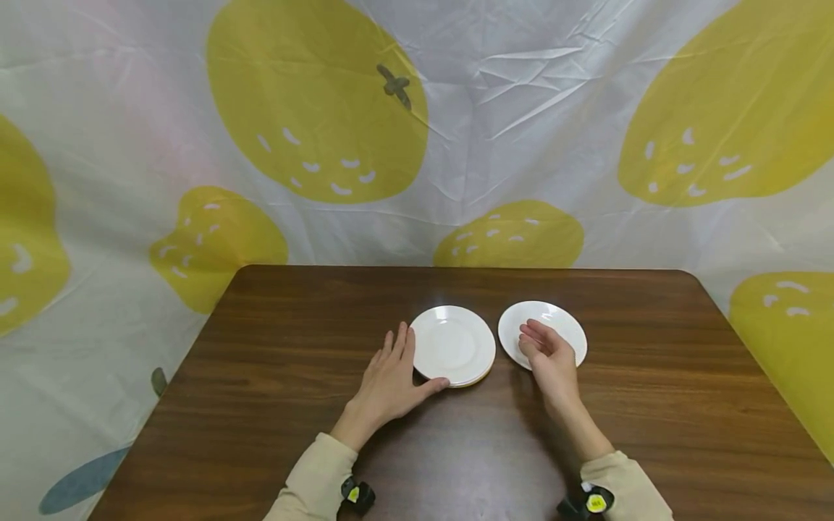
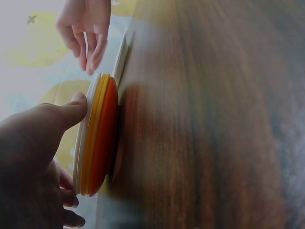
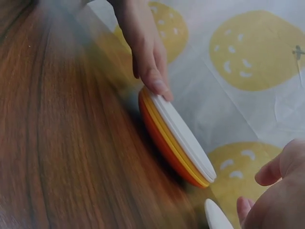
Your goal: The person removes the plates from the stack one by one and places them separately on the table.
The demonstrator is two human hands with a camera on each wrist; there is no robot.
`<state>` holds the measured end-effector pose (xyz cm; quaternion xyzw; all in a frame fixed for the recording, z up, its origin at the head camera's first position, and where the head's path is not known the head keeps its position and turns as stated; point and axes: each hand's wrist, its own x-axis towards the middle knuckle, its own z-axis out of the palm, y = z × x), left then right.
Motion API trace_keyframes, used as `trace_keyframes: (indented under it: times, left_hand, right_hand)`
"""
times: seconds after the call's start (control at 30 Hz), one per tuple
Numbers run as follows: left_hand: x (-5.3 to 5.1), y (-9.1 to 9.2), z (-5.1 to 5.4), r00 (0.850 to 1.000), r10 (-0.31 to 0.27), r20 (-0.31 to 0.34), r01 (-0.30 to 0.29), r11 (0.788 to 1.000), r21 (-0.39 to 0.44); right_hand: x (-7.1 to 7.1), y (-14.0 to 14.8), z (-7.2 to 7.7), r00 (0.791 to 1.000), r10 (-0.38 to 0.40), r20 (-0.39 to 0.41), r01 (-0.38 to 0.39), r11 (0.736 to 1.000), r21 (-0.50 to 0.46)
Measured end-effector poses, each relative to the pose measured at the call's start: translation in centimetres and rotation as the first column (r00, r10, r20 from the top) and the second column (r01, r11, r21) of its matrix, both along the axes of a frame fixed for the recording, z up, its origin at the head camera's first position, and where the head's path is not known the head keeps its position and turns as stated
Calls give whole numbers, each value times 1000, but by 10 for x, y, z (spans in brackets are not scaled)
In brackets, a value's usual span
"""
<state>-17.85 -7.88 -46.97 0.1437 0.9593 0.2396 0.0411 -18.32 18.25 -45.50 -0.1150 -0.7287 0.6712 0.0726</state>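
Note:
A stack of plates stands near the middle of the table, its top white plate [image 1: 454, 344] facing up. The left wrist view shows yellow plates [image 2: 95, 143] under the white, and an orange plate [image 2: 106, 143] or bowl at the bottom. My left hand [image 1: 387, 382] rests at the stack's left edge, fingers extended and thumb on the near rim. To the right of the stack lies a separate white plate [image 1: 511, 323]. Over it hovers my right hand [image 1: 552, 365], fingers loosely bent with nothing held; its palm partly hides that plate.
The plates are on a brown wood-grain table [image 1: 293, 340] with rounded far corners. Behind and beside it hangs a white cloth [image 1: 469, 137] printed with big yellow fruit. A small dark device [image 1: 358, 496] is worn on the left sleeve, and another [image 1: 586, 502] on the right.

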Motion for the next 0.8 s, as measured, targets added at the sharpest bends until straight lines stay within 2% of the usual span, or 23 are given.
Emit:
trace_keyframes:
  times: [0.23,0.37,0.8]
  left_hand:
    - [-2,0,-2,999,-18,-30,17,1000,-13]
    - [-3,1,-2,999,-24,-32,23,999,-28]
    - [-5,2,-2,999,-26,-33,26,999,-27]
  right_hand:
    - [1,-7,-6,995,95,39,-97,994,54]
    - [3,-11,-9,989,134,56,-137,989,55]
    - [3,-21,-14,989,135,57,-137,990,28]
